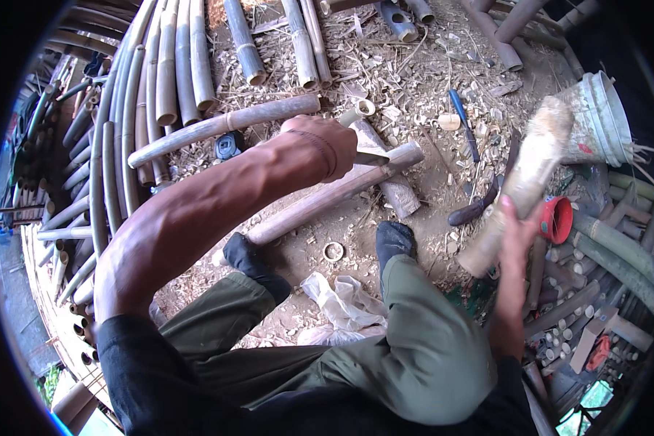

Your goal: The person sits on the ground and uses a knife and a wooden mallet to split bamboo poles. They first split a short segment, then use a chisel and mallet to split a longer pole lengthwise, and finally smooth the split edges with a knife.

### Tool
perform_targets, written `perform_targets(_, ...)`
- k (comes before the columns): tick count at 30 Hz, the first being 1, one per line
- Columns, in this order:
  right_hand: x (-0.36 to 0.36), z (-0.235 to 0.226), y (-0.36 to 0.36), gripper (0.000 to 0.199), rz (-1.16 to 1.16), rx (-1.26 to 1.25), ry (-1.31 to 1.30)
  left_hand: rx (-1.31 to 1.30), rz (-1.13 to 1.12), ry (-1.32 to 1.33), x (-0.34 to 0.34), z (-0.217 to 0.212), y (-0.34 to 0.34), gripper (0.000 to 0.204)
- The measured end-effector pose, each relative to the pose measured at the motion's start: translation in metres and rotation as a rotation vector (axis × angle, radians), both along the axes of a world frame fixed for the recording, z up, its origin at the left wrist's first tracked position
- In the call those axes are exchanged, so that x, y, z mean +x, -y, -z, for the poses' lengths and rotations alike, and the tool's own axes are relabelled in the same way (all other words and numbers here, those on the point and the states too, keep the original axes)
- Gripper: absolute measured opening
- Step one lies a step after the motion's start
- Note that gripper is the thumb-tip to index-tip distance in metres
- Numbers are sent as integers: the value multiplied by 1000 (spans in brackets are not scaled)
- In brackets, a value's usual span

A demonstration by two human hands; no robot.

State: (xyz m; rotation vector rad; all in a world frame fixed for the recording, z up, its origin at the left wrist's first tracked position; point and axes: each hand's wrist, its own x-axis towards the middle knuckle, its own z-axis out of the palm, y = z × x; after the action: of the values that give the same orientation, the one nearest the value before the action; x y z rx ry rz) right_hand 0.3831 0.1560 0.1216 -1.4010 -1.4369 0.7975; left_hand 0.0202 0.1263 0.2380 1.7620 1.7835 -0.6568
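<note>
My left hand [323, 149] is closed around a chisel, whose pale round handle end [365, 109] sticks up past the fingers. Its flat metal blade [371, 158] meets a brown bamboo pole [327, 200] near the pole's right end. That pole slants across the ground and rests over a short wooden block [400, 196]. Out to the right, my right hand [517, 231] grips a thick, pale wooden mallet [534, 149] near its lower end. The mallet is raised, tilted and slightly blurred. Another bamboo pole [218, 129] lies just beyond my left forearm.
Bamboo poles [185, 65] lie along the left. A blue-handled tool [463, 120] and a dark-handled curved blade [479, 207] lie right of the block. A white bucket [596, 120], red container [557, 220] and bamboo offcuts stand far right. A plastic bag [345, 301] lies between my legs.
</note>
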Motion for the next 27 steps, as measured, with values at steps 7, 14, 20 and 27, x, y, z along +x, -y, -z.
perform_targets(7, -47, 23, 44, 93, -479, -170, 716, 134, -53, -120, 16, -1, 3, 29)
perform_targets(14, -16, -126, -26, 92, -330, 187, 18, 319, -302, 110, -44, -162, 67, 42)
perform_targets(20, -39, -307, -18, 79, -504, 555, 49, 990, -324, 283, -52, -225, 147, 37)
perform_targets(27, -106, -403, -5, 74, -630, 759, 109, 1114, -577, 279, -25, -130, 168, 33)
